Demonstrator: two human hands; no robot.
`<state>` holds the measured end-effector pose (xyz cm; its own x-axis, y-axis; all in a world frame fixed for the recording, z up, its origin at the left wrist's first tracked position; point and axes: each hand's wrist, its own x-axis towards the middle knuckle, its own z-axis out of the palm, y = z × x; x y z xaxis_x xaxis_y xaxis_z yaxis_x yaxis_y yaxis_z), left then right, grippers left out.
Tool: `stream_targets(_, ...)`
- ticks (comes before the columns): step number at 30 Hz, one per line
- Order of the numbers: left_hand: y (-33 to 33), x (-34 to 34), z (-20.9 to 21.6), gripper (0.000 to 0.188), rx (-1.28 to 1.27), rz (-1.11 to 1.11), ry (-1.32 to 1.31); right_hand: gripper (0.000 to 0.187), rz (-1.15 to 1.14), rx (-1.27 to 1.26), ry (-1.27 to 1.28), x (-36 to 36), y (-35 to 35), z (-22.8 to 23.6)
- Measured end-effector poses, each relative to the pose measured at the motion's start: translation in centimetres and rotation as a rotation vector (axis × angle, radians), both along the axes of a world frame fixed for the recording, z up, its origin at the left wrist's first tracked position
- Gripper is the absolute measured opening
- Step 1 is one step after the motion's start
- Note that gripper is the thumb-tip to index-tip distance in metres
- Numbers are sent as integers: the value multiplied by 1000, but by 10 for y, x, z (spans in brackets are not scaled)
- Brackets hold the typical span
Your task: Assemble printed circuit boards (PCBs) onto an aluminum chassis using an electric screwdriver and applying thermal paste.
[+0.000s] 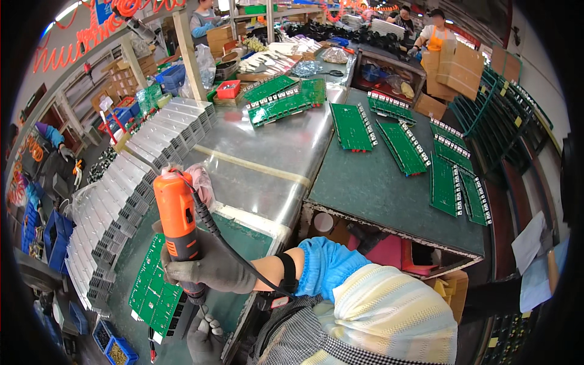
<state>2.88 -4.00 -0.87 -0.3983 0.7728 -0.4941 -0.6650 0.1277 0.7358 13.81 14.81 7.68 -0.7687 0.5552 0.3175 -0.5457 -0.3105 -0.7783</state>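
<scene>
My right hand (219, 266), in a grey glove, is wrapped round an orange and black electric screwdriver (174, 204). The tool stands nearly upright, its black nose pointing down, and a black cord runs from its top past my wrist. Below the nose, my left hand (205, 340), also gloved in grey, has its fingers curled together close to the bit. What they pinch is too small to make out. Beside both hands a green circuit board (152, 295) lies on the green bench mat (243, 240), partly covered by the right hand and tool.
Silver metal housings (131, 176) stand in a long row at the left. Several green boards (353, 128) lie on the right-hand table, others (286, 100) on the metal bench ahead. A blue bin (120, 351) holds small brass-coloured parts. A person (435, 39) stands by cardboard boxes.
</scene>
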Motion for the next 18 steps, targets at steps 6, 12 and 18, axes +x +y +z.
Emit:
stream_targets(6, -11, -11, -14, 28, -54, -75, 82, 70, -1, -2, 18, 3, 0, 3)
stream_targets(12, -17, -33, -41, 25, 194, -177, -78, 70, 5, -20, 8, 3, -1, 4)
stream_targets(18, -16, -12, -22, 26, 58, 69, -83, 67, -1, 3, 6, 5, -2, 5)
